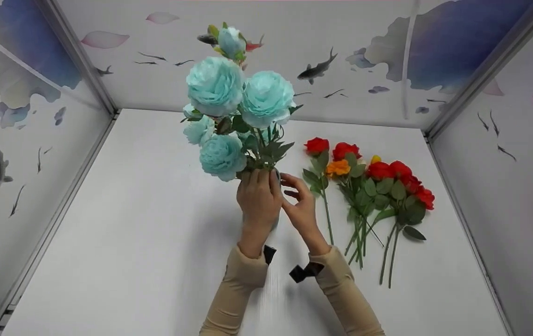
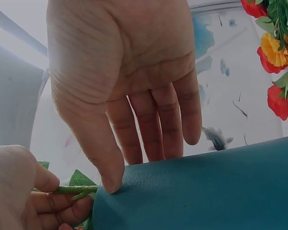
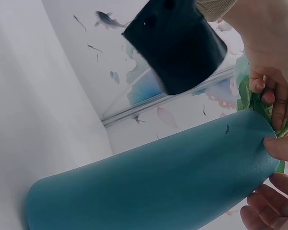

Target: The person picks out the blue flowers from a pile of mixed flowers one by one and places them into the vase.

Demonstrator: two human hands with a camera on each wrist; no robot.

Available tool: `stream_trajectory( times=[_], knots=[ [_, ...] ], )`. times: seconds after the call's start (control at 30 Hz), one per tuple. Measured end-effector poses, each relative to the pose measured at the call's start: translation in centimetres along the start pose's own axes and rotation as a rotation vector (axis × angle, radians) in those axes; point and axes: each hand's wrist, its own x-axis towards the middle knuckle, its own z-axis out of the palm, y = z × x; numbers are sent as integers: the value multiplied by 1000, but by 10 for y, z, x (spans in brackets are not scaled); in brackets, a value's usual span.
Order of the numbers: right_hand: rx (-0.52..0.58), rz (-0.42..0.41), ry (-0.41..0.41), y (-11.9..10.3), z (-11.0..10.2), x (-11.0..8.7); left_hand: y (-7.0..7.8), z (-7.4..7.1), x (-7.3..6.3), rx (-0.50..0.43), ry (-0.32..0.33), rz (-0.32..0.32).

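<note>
A tall teal vase stands upright on the table, largely hidden behind the hands in the head view. Turquoise artificial flowers with large ruffled blooms rise above its mouth. My left hand is at the mouth and pinches a green flower stem between thumb and fingers. On the vase's right side is my right hand, its thumb resting near the rim. The other fingers of that hand are loosely extended, fingertips right at the vase's edge.
Right of the vase, red artificial roses and an orange flower lie on the white table, stems toward me. White walls printed with fish and petals enclose the table's back and sides. Black wrist mounts stick out from the sleeves.
</note>
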Motion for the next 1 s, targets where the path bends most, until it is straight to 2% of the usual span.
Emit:
stream_trajectory(
  times=[0.23, 0.5, 0.7, 0.83, 1.0],
  knots=[
    [11, -15, 5, 1, 0, 0, -1, 0, -2, 71, -51, 26],
    [-2, -18, 5, 1, 0, -1, 4, -5, -2, 169, -117, 11],
    [-5, -10, -3, 3, 0, -1, 2, -5, -3, 245, -144, 55],
    [-4, -10, 17, 5, 2, -2, 0, -5, -3, 158, -136, 32],
    [-2, -25, 10, 9, 2, -1, 5, -12, 1, 25, -148, -62]
  ],
)
